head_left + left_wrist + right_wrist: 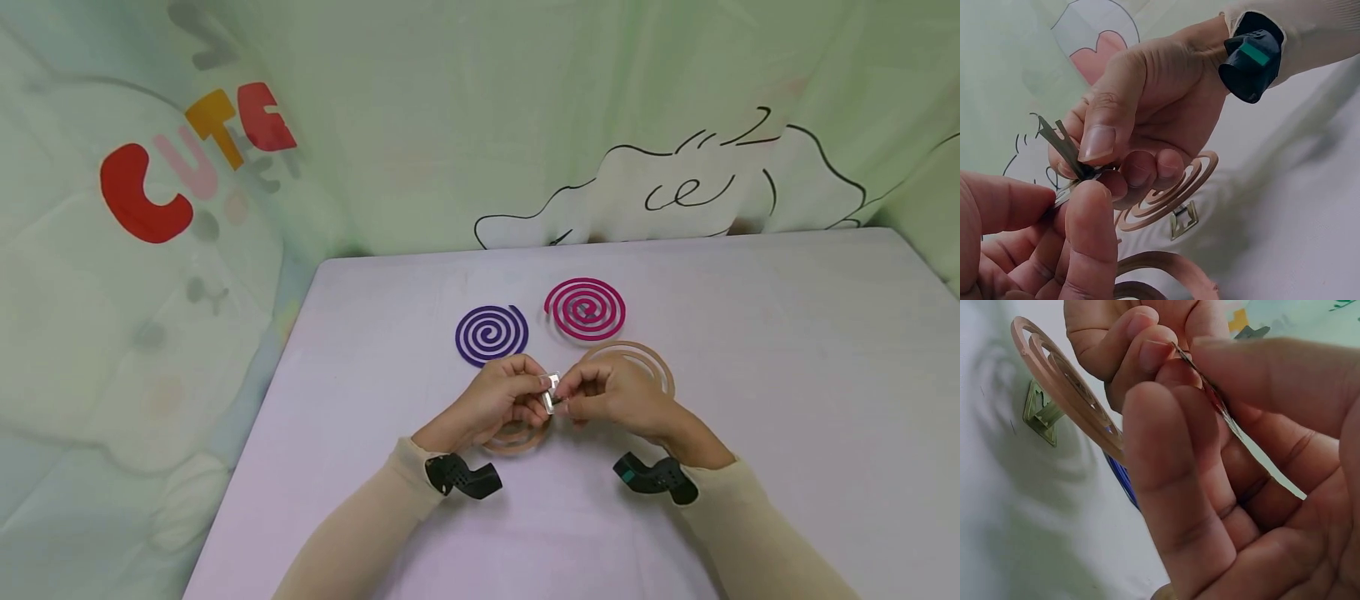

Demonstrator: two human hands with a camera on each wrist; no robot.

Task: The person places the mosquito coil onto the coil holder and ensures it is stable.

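A small shiny metal mosquito coil stand [551, 393] is held up between both hands over the table. My left hand [501, 393] pinches its flat part between thumb and fingers. Opposite, my right hand [618, 398] pinches it too; in the left wrist view, a forked metal prong [1060, 142] sticks up beside the right thumb. Seen edge-on in the right wrist view, the thin metal stand [1229, 419] slants between the fingers. One tan mosquito coil [516, 439] lies below the left hand, partly hidden by it. Another tan coil [648, 357] is partly covered by the right hand.
Farther back on the white-covered table [390, 333] are a purple coil [491, 336] and a magenta coil [585, 309]. A second metal stand [1183, 220] sits under a tan coil in the left wrist view. Printed cloth [450, 125] hangs behind the table.
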